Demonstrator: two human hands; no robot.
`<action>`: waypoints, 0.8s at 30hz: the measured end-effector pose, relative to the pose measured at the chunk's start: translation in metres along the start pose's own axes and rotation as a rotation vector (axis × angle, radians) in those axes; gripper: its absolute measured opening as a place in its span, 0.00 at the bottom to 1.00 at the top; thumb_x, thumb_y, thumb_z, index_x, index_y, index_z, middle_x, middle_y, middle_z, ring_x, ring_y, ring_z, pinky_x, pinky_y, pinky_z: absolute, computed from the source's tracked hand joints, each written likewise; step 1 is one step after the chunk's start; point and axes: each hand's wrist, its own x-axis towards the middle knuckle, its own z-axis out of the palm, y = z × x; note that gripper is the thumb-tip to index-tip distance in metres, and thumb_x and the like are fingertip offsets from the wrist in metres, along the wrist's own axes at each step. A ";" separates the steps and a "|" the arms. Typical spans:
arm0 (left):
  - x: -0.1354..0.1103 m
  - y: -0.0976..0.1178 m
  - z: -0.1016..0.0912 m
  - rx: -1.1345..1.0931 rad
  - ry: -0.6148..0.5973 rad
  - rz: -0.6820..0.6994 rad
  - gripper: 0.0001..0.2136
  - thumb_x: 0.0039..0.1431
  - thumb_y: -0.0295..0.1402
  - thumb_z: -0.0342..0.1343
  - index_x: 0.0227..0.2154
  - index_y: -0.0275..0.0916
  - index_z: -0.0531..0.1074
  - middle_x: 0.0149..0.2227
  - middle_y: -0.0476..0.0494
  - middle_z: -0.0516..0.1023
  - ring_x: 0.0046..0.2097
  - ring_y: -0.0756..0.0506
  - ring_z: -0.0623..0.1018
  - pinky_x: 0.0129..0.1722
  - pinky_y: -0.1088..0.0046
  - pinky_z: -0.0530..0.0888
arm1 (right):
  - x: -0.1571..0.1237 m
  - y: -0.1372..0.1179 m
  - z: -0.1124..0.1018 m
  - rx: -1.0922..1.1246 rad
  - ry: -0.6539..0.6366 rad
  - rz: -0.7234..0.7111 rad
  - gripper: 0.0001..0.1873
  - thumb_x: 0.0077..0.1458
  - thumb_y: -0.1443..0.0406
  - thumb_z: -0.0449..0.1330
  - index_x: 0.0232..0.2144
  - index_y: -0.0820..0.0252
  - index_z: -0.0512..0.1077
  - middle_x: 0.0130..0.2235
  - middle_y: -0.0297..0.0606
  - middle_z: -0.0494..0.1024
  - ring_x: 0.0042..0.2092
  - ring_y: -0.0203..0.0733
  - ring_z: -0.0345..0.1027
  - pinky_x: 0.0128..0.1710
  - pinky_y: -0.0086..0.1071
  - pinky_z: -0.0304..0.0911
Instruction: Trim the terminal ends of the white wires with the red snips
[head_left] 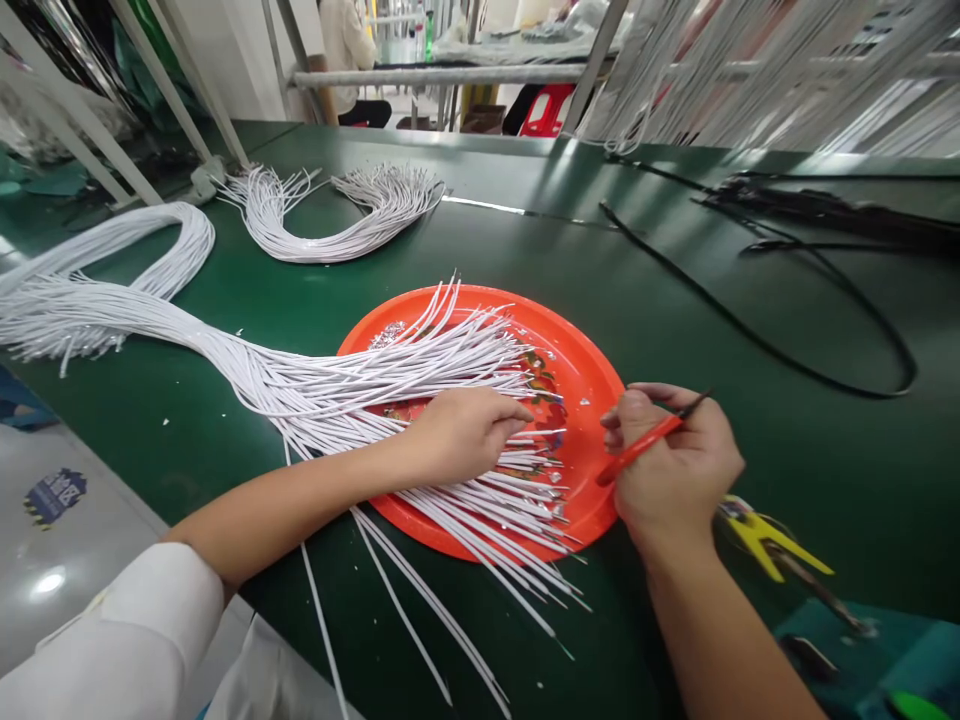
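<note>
A large bundle of thin white wires (360,375) fans out across an orange-red plate (592,400) with a printed pattern. Over the wires lies my left hand (469,435), its fingers curled into a pinch on some of them near their ends. At the plate's right rim is my right hand (675,470), with a slim red-handled tool (645,447) that has a dark pointed tip tucked in it. Its thumb and forefinger meet, and whether they pinch anything else cannot be made out. Small silvery scraps (388,335) lie on the plate.
Two more white wire bundles (330,245) (180,240) rest on the green table (517,265) at back left. Yellow-handled pliers (772,540) lie right of my right hand. Black cables (817,370) loop at right, and hanging wires (720,80) fill the back right. A person (346,50) sits beyond.
</note>
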 end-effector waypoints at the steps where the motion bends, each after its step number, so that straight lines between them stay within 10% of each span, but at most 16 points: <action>1: 0.000 0.000 -0.001 0.012 -0.001 -0.007 0.12 0.59 0.28 0.46 0.39 0.36 0.74 0.40 0.44 0.78 0.42 0.46 0.76 0.42 0.70 0.70 | 0.000 0.000 0.000 -0.009 -0.001 0.000 0.15 0.46 0.55 0.61 0.33 0.58 0.68 0.21 0.29 0.68 0.22 0.35 0.61 0.24 0.32 0.57; 8: 0.003 -0.011 -0.006 0.177 -0.057 0.011 0.14 0.61 0.30 0.42 0.40 0.37 0.73 0.42 0.44 0.77 0.43 0.46 0.75 0.42 0.70 0.69 | -0.001 0.000 -0.001 -0.005 -0.024 0.007 0.13 0.47 0.55 0.61 0.32 0.57 0.68 0.21 0.28 0.68 0.22 0.34 0.60 0.25 0.31 0.58; 14: 0.001 -0.010 -0.008 0.398 -0.368 0.050 0.13 0.58 0.28 0.43 0.29 0.35 0.73 0.31 0.42 0.78 0.32 0.45 0.75 0.30 0.72 0.65 | -0.001 0.000 0.001 0.002 -0.016 0.009 0.14 0.46 0.55 0.62 0.32 0.57 0.68 0.21 0.29 0.68 0.22 0.36 0.62 0.24 0.31 0.58; 24: -0.002 -0.005 -0.012 0.295 -0.501 0.113 0.12 0.57 0.28 0.46 0.34 0.39 0.76 0.34 0.47 0.79 0.32 0.48 0.74 0.31 0.74 0.63 | -0.001 0.000 -0.001 -0.005 -0.033 0.021 0.15 0.45 0.56 0.62 0.32 0.57 0.68 0.20 0.28 0.68 0.21 0.35 0.61 0.23 0.30 0.57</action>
